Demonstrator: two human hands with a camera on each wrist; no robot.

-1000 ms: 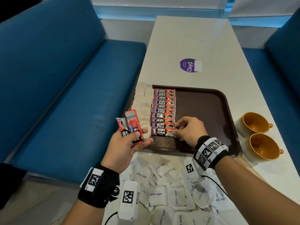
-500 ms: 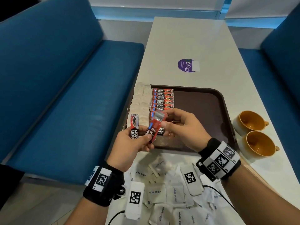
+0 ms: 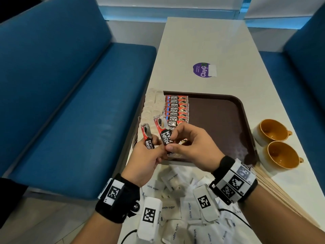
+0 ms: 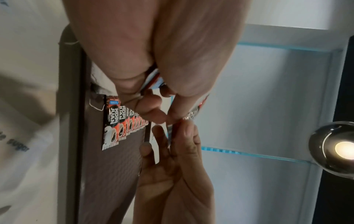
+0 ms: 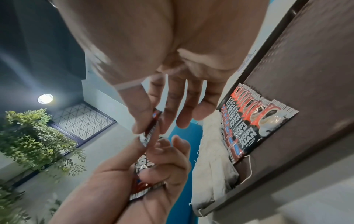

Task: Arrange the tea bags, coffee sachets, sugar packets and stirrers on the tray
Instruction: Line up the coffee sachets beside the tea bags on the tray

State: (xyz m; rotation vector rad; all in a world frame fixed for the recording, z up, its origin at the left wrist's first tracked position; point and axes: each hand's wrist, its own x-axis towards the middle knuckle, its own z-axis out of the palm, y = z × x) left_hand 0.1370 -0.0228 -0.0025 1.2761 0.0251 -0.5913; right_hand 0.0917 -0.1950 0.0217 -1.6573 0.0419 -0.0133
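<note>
Here, both hands raised just above near-left corner of dark brown plastic tray [image 3: 219, 120] on white tabletop [image 3: 202, 41]. Left hand [image 3: 146, 161] grip curled round one red-and-black "Kopi Juan" coffee sachet [image 3: 148, 137], held upright, cup picture at top. Right hand [image 3: 191, 147] grip pinching second red-and-black coffee sachet [image 3: 164, 133] between thumb and forefinger at its lower end, other fingers loosely spread; left thumb touching same sachet's lower edge. Second sachet just right of first, tilted, overlapping near end of tray row in head view.

Row of red coffee sachets [image 3: 176, 110] lying flat on left part of tray, overlapping from far edge toward near. Column of pale paper tea bags [image 3: 153, 103] just left of that row along tray's left rim, strings trailing over edge. Rest of tray bare brown. Loose pile of white "white sugar" paper packets [image 3: 174, 208] on tabletop near, below both wrists, off tray. Thin wooden stirrers [image 3: 274, 187] on tabletop near right, beside right wrist, off tray. Two mustard-yellow ceramic cups [image 3: 277, 145] right of tray, well apart from hands. Round purple sticker [image 3: 202, 70] on far tabletop. Blue padded benches [image 3: 61, 103] at left and right of tabletop.
</note>
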